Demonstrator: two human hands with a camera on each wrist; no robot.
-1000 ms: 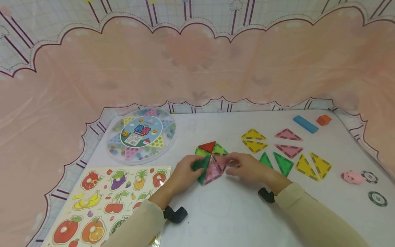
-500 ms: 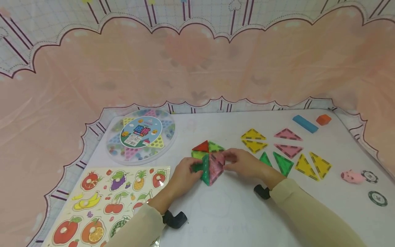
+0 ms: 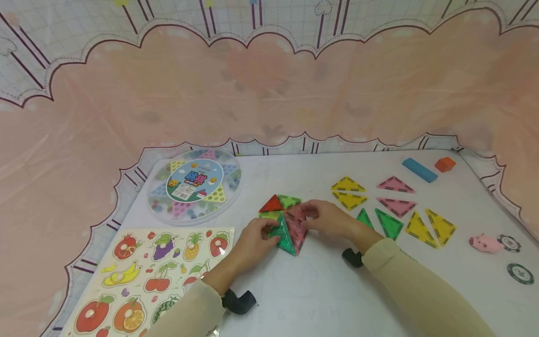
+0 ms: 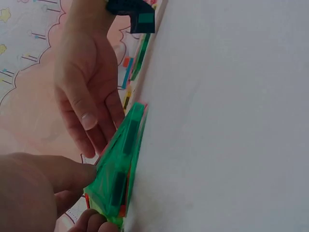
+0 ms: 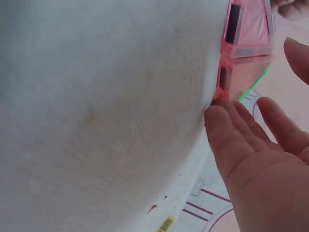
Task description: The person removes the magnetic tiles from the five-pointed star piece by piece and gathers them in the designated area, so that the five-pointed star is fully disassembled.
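A small raised shape of see-through magnetic tiles stands mid-table. A red triangle tile [image 3: 272, 203] and light green tiles [image 3: 289, 201] form its far side. My left hand [image 3: 251, 242] pinches a dark green triangle tile [image 3: 283, 236] on the near left; in the left wrist view the thumb lies against this green tile [image 4: 113, 176]. Pink tiles [image 3: 297, 229] make up the right side. Fairly straight fingers of my right hand [image 3: 329, 221] touch their edge, and in the right wrist view the thumb stays apart from the pink tiles [image 5: 246, 72].
Loose yellow [image 3: 348, 200], pink [image 3: 396, 206] and green triangle tiles [image 3: 389, 223] lie right. Beyond are a blue block [image 3: 419, 170], an orange block [image 3: 445, 164], a pink pig [image 3: 484, 243] and chips [image 3: 520, 274]. Left are a fruit puzzle board [image 3: 141, 255] and a round game box [image 3: 193, 185].
The tile shape has turned: its red far tile shifted left and its near tip swung right. My right hand moved slightly left and away from me, while my left hand stayed nearly in place.
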